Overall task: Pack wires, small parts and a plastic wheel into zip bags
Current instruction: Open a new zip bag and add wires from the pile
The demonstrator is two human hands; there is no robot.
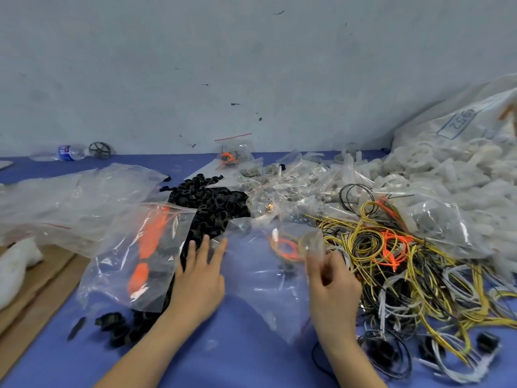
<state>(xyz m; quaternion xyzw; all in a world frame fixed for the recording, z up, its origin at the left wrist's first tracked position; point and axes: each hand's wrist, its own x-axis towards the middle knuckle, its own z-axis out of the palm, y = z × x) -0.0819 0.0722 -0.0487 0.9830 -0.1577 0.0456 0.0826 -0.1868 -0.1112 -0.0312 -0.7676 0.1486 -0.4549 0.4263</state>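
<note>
Left hand (200,278) is lying flat, fingers straight, pinning the zip bag (260,275) to the blue table (240,357). Right hand (331,284) is pinching its upper edge — orange and yellow wires (285,247) are sitting inside. Likely sealing next — keep wires clear of the zip.

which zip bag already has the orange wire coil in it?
The clear zip bag between the hands; the right hand pinches its top. The bag beside the left hand holds a long orange part.

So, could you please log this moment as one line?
left hand flat on zip bag | right hand pinching bag edge | wires inside
</note>
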